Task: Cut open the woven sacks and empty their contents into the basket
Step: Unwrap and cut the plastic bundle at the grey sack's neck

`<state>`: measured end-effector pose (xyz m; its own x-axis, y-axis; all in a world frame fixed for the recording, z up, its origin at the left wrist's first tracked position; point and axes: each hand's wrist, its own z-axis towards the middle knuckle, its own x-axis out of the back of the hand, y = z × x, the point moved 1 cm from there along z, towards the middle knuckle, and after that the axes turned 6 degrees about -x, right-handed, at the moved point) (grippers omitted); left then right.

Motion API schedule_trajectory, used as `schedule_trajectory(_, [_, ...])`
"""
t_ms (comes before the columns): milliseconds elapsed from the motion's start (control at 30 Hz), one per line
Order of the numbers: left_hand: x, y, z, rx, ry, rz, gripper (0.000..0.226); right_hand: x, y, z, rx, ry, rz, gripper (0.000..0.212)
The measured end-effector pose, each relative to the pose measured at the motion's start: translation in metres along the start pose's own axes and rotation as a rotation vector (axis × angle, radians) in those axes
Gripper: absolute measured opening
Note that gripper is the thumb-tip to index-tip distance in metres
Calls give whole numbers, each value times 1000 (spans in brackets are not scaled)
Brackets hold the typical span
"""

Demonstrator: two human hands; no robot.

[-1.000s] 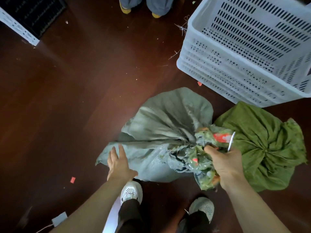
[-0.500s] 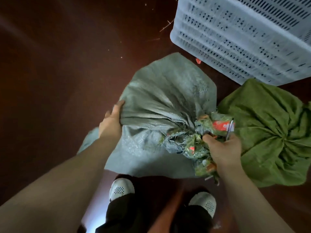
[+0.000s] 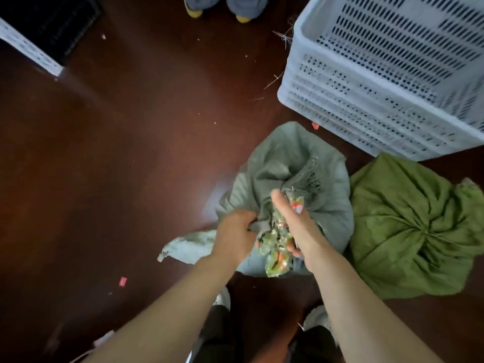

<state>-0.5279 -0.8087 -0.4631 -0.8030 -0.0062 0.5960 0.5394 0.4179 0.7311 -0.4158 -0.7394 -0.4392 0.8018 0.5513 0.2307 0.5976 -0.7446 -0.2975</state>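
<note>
Dark red-brown floor (image 3: 104,179) carries everything. A white slotted plastic basket (image 3: 340,106) stands toward its far right, cut off by the frame edges. Just in front of the basket lies a grey-green woven sack (image 3: 288,158), and a tied green woven sack (image 3: 408,231) lies touching that sack's right side.

The left hand (image 3: 233,234) grips a fold of the grey-green sack, its fingertips buried in the cloth. The right hand (image 3: 298,226) holds a bunch of shiny green-and-red printed plastic (image 3: 275,260) at the sack's gathered mouth. Its curled fingers (image 3: 291,249) show only partly beneath the bunch. A small red-and-white object beside that hand is too blurred to name.

At the far left a second crate (image 3: 28,51) is cropped to one corner. Another person's shoes (image 3: 193,9) are cut by the top edge. The wearer's own white shoes (image 3: 315,317) are mostly hidden behind the forearms.
</note>
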Motion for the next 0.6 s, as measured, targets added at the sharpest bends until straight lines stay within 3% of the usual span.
schedule_trajectory(67, [-8, 4, -7, -25, -37, -61, 13, 0, -3, 1, -66, 115, -104, 128])
schedule_trajectory(100, [-10, 6, -11, -30, -52, -103, 11, 0, -2, 4, -48, 173, -137, 114])
schedule_trajectory(200, [-17, 14, -20, -20, -93, -219, 17, 3, 0, 13, 59, 287, -228, 44])
schedule_trajectory(267, [-14, 12, -22, 48, -102, -324, 39, 7, 0, 16, 126, 316, -246, 22])
schedule_trajectory(333, [-8, -2, -22, 79, -106, -384, 73, 13, -1, 15, 149, 337, -188, 16])
schedule_trajectory(367, [-5, -13, -22, 114, -148, -294, 90, 16, -1, 14, 146, 345, -154, 17])
schedule_trajectory(433, [-3, -41, -21, 237, -298, 137, 112, 24, 0, 14, 137, 366, -69, 19])
schedule_trajectory(500, [-8, -66, -23, 396, -405, 415, 93, 31, -1, 12, 134, 375, 9, 15])
schedule_trajectory(567, [-11, -75, -22, 535, -375, 412, 52, 36, -3, 8, 151, 374, 76, 13])
schedule_trajectory(600, [-11, -70, -19, 521, -345, 409, 41, 39, -5, 5, 164, 382, 120, 15])
